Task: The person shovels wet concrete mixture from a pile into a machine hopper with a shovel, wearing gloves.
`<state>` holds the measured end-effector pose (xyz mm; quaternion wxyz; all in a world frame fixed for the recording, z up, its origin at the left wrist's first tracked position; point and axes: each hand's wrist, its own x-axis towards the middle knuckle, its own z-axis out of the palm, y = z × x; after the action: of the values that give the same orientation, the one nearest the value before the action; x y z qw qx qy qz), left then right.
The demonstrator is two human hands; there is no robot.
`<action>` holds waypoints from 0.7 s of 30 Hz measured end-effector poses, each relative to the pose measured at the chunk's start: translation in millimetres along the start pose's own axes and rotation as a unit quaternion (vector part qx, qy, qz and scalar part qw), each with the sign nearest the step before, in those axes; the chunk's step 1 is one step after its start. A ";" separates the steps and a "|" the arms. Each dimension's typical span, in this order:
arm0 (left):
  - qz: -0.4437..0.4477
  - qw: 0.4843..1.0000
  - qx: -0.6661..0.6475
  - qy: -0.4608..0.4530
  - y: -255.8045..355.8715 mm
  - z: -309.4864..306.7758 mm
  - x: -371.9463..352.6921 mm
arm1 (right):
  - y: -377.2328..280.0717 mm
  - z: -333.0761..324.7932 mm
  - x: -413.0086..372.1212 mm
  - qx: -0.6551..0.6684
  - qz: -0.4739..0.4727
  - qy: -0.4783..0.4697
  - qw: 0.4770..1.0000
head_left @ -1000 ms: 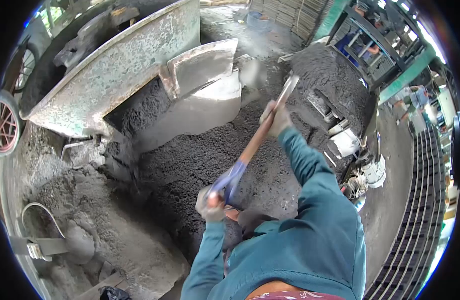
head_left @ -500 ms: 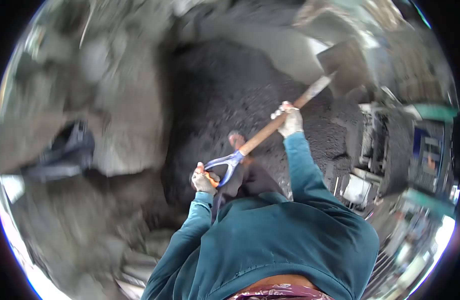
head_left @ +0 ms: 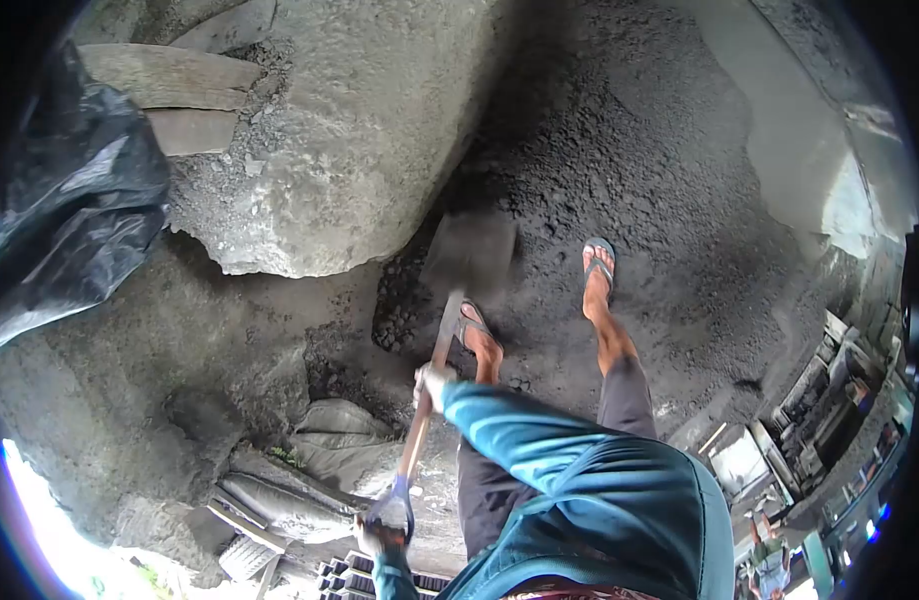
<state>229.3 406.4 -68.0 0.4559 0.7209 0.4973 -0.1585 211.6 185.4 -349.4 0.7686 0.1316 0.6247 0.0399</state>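
Note:
My right hand [head_left: 435,386], in a pale glove, wraps round the wooden shaft of a shovel [head_left: 416,437]. At the shovel's blue D-shaped handle, my left hand [head_left: 381,538] is closed on the grip, partly smeared by motion. The shaft slants up to a wide, flat, dark blade [head_left: 469,252], which is blurred. That blade lies low over dark grainy material [head_left: 619,140], close to the large grey rock [head_left: 329,170] and just beyond my sandalled left foot [head_left: 476,330]. My right sleeve [head_left: 539,430] crosses in front of my body.
My other sandalled foot [head_left: 597,270] stands on the dark ground to the right. Black plastic sheeting [head_left: 79,190] and wooden boards [head_left: 169,78] lie at the upper left. A pale slab [head_left: 779,120] borders the ground at upper right. Another person [head_left: 771,565] is at lower right.
My body and view have turned left. The shovel has swung from the upper right to the left, its blade now beside the rock. Both hands have kept their hold on it.

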 end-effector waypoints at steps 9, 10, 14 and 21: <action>0.051 0.985 -0.065 -0.149 -60.0 252.4 24.2 | -284.4 -14.4 59.4 0.035 -0.140 -0.098 0.985; 0.055 0.985 -0.061 -0.151 -63.8 237.9 30.3 | -274.8 -18.3 52.6 0.046 -0.147 -0.104 0.983; 0.100 0.986 -0.031 -0.129 -67.6 212.0 0.9 | -253.5 -52.1 23.6 0.108 -0.137 -0.141 0.974; 0.142 0.964 0.020 -0.223 -63.2 207.0 -51.7 | -250.9 -154.0 -113.4 0.222 -0.235 -0.095 0.941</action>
<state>197.9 213.8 -174.9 0.5585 0.7398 0.2719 -0.2586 11.7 -58.2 -333.4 0.7634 0.1510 0.5547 -0.2945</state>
